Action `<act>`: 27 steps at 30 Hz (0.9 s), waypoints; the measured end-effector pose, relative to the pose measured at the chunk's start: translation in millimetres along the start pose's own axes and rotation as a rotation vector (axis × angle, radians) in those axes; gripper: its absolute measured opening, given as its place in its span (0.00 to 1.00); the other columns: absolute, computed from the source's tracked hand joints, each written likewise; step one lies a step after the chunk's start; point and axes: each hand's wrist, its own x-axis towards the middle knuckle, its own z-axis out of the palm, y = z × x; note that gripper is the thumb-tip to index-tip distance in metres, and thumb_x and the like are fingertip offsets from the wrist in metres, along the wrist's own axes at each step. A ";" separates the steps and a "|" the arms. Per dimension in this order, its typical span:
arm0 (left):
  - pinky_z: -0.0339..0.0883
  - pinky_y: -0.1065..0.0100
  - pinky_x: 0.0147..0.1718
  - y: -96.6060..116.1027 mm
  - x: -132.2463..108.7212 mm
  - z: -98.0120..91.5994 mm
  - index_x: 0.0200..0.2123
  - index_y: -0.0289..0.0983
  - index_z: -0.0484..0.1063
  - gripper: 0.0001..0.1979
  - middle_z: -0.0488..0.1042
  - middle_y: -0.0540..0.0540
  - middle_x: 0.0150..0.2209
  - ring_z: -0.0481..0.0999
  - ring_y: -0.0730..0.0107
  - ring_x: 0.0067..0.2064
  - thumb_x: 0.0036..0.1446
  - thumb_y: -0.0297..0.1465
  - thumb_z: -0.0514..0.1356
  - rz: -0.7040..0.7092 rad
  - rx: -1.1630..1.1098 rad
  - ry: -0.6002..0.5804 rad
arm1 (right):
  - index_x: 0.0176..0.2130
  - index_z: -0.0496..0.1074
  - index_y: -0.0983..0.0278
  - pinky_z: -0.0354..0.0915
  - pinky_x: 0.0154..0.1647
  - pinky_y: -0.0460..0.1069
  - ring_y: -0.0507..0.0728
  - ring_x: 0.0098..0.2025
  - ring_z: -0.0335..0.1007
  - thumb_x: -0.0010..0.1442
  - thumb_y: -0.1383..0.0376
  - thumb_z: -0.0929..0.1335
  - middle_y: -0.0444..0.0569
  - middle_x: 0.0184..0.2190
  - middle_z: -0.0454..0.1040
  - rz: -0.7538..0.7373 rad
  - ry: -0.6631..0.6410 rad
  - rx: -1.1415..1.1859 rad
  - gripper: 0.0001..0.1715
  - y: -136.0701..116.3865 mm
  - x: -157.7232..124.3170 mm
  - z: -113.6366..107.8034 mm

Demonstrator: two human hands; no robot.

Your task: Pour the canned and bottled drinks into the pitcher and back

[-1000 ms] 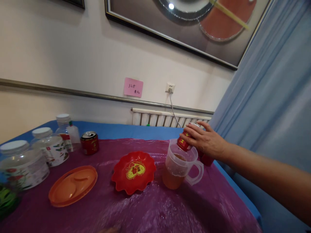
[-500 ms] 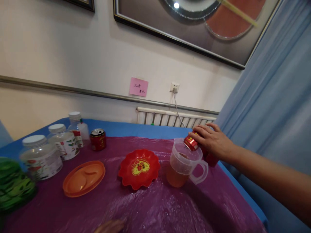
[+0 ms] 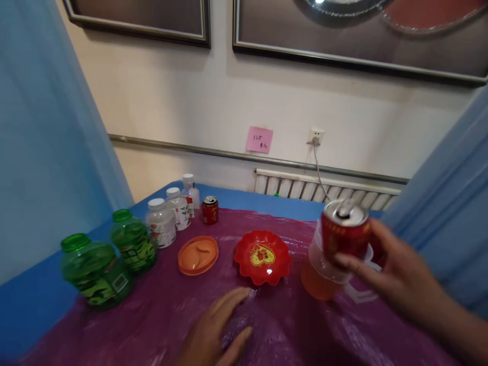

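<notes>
My right hand (image 3: pixel 396 274) is wrapped round a red drink can (image 3: pixel 345 234), held upright with its opened top showing. Just behind the can stands a clear plastic measuring jug (image 3: pixel 322 279) with amber liquid in its lower part; the can and hand cover much of its rim and handle. My left hand (image 3: pixel 217 330) is over the purple sheet at the front, fingers spread, holding nothing. Beyond its fingertips lies a red scalloped plate (image 3: pixel 280 254) with a yellow heart print. To the left of the plate is an orange divided lid-like dish (image 3: pixel 209 264).
Two green bottles (image 3: pixel 95 269) and several clear white-capped jars (image 3: pixel 162 229) line the table's left side. Another red can (image 3: pixel 210 211) stands beside them. Purple plastic sheeting (image 3: pixel 160 315) covers the blue table. Behind are a radiator (image 3: pixel 297 187) and a plugged-in cord (image 3: pixel 320 170).
The can has gone from tilted over the jug to upright in my right hand, nearer to me. My left hand has come further into view. The view has shifted left.
</notes>
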 end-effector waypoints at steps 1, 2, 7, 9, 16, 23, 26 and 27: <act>0.74 0.55 0.57 8.2 6.2 -5.1 0.65 0.51 0.63 0.30 0.74 0.45 0.61 0.77 0.55 0.59 0.61 0.39 0.64 -0.048 -0.078 -0.009 | 0.72 0.48 0.57 0.76 0.43 0.61 0.70 0.51 0.76 0.64 0.54 0.67 0.57 0.57 0.74 0.002 0.000 0.079 0.45 -24.3 -7.0 8.7; 0.73 0.53 0.57 16.2 11.9 -9.1 0.67 0.50 0.61 0.33 0.72 0.43 0.63 0.76 0.53 0.60 0.60 0.43 0.65 -0.085 -0.182 -0.015 | 0.73 0.47 0.57 0.76 0.45 0.61 0.70 0.53 0.75 0.62 0.52 0.67 0.57 0.58 0.73 -0.021 0.009 0.152 0.48 -47.8 -13.7 19.4; 0.71 0.48 0.59 39.0 22.4 -15.0 0.69 0.46 0.56 0.48 0.70 0.40 0.64 0.72 0.46 0.63 0.49 0.53 0.70 -0.191 -0.473 0.043 | 0.66 0.62 0.53 0.76 0.51 0.56 0.66 0.55 0.74 0.58 0.45 0.64 0.48 0.57 0.75 -0.061 -0.250 0.303 0.40 -123.1 -34.4 88.2; 0.71 0.50 0.59 35.9 22.0 -18.6 0.65 0.44 0.61 0.42 0.73 0.40 0.62 0.75 0.48 0.60 0.51 0.48 0.70 -0.218 -0.402 0.058 | 0.68 0.59 0.52 0.75 0.53 0.58 0.66 0.58 0.72 0.56 0.45 0.65 0.46 0.60 0.72 -0.002 -0.306 0.367 0.44 -132.8 -39.7 115.1; 0.71 0.53 0.56 -33.9 76.9 -72.7 0.57 0.35 0.69 0.34 0.78 0.40 0.53 0.78 0.51 0.54 0.50 0.46 0.69 -0.409 -0.005 0.406 | 0.67 0.62 0.58 0.66 0.63 0.63 0.67 0.66 0.63 0.64 0.58 0.64 0.54 0.67 0.65 0.133 -0.271 0.535 0.34 -155.7 -25.5 168.6; 0.66 0.58 0.56 -118.5 152.6 -87.7 0.60 0.31 0.65 0.32 0.74 0.33 0.58 0.74 0.52 0.58 0.59 0.43 0.65 -0.480 0.318 0.402 | 0.53 0.74 0.66 0.70 0.53 0.63 0.68 0.54 0.71 0.63 0.62 0.65 0.59 0.64 0.66 -0.176 -0.509 0.341 0.21 -204.4 38.8 206.2; 0.67 0.58 0.52 -132.7 159.0 -79.8 0.59 0.31 0.64 0.30 0.75 0.31 0.55 0.76 0.51 0.56 0.59 0.41 0.66 -0.545 0.344 0.359 | 0.50 0.75 0.68 0.71 0.50 0.62 0.67 0.50 0.72 0.60 0.61 0.67 0.61 0.55 0.72 -0.209 -0.524 0.320 0.20 -211.0 47.0 223.5; 0.67 0.58 0.51 -135.7 159.4 -77.2 0.58 0.31 0.65 0.29 0.75 0.31 0.54 0.76 0.50 0.55 0.59 0.40 0.66 -0.570 0.349 0.337 | 0.49 0.75 0.68 0.71 0.49 0.62 0.67 0.49 0.72 0.59 0.62 0.68 0.61 0.52 0.74 -0.213 -0.527 0.315 0.20 -211.2 47.2 226.8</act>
